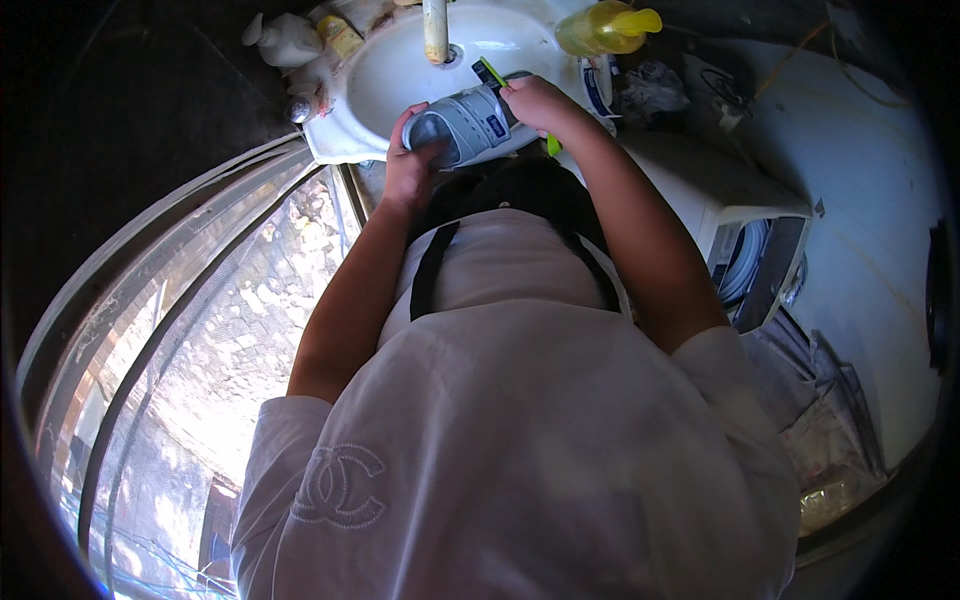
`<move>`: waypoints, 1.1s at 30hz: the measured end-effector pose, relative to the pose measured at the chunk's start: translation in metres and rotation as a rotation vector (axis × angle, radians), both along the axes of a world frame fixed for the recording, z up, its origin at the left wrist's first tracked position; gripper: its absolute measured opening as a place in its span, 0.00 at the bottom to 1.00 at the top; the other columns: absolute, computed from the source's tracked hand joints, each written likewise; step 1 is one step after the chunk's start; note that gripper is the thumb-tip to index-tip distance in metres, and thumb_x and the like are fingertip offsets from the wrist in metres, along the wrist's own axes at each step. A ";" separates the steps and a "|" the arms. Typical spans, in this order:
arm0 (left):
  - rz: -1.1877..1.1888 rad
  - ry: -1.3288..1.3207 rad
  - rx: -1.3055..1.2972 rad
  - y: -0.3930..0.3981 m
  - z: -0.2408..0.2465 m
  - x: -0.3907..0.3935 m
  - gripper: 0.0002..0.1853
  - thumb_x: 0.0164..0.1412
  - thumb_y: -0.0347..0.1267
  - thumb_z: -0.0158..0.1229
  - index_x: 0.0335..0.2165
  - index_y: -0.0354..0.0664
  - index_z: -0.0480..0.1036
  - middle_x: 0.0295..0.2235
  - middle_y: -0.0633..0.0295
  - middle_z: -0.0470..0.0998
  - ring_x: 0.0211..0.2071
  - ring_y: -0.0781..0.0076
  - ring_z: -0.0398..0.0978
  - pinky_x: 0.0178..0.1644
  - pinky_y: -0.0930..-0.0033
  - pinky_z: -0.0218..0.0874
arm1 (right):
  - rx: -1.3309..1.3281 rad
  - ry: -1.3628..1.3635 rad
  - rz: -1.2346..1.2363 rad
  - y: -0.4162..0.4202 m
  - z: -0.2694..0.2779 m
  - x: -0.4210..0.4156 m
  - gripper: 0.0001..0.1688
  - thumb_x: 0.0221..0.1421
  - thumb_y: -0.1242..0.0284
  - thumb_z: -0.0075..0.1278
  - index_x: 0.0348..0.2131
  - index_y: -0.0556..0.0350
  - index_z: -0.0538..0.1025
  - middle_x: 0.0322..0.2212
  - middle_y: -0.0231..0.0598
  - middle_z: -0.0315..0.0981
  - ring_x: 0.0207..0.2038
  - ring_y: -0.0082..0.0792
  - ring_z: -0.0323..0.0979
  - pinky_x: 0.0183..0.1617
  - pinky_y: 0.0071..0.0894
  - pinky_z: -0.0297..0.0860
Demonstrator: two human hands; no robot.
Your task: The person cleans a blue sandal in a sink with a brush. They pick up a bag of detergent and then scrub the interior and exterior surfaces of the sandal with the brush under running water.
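Over the front edge of a white washbasin (397,82), my left hand (411,161) grips a light blue-grey rubber clog (465,124) at its open foot end. The clog lies tilted, with a dark blue badge on its side. My right hand (536,105) is closed around a green-handled brush (491,73) at the clog's other end; its dark head points up and left, and the handle's green end shows below the hand. Part of the clog's far end is hidden by the right hand. The tap (436,34) stands beyond, above the drain.
At the basin's left stand a white pump bottle (289,40) and a yellow container (340,37). A yellow bottle (604,28) lies on the right rim, near a crumpled plastic bag (654,86). A white boxy appliance (720,195) stands at right, a screened window (232,337) at left.
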State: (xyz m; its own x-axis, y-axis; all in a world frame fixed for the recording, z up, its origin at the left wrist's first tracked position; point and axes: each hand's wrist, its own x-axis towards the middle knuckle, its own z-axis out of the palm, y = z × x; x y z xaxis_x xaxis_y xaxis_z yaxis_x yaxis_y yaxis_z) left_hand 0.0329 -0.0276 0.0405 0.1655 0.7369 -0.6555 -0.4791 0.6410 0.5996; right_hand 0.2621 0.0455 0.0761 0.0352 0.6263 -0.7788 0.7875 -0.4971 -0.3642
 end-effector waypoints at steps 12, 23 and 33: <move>0.093 0.021 -0.065 -0.001 -0.033 -0.007 0.37 0.52 0.10 0.56 0.58 0.50 0.69 0.48 0.58 0.76 0.48 0.56 0.78 0.49 0.52 0.77 | 0.211 0.055 0.152 -0.035 0.023 0.007 0.24 0.73 0.58 0.44 0.61 0.46 0.74 0.41 0.54 0.81 0.41 0.50 0.79 0.47 0.42 0.72; 0.151 -0.138 -0.262 -0.005 -0.059 -0.018 0.36 0.50 0.11 0.54 0.58 0.47 0.68 0.52 0.52 0.75 0.52 0.45 0.76 0.58 0.36 0.70 | 0.319 0.119 0.138 -0.100 -0.016 0.032 0.27 0.71 0.59 0.46 0.65 0.36 0.69 0.40 0.57 0.80 0.41 0.60 0.79 0.46 0.52 0.73; 0.085 -0.134 -0.256 -0.006 -0.078 -0.034 0.33 0.55 0.14 0.53 0.57 0.49 0.65 0.52 0.50 0.74 0.52 0.42 0.76 0.51 0.32 0.74 | 0.277 0.086 0.034 -0.109 -0.026 0.034 0.26 0.71 0.58 0.44 0.63 0.43 0.72 0.40 0.59 0.80 0.42 0.62 0.78 0.47 0.58 0.73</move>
State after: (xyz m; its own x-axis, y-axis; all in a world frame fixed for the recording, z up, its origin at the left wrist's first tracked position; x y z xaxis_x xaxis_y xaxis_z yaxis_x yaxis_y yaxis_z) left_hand -0.0012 -0.0341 -0.0373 0.2083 0.5652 -0.7982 -0.6012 0.7177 0.3513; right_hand 0.2965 -0.0639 0.0497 -0.0478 0.8155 -0.5768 0.7626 -0.3431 -0.5484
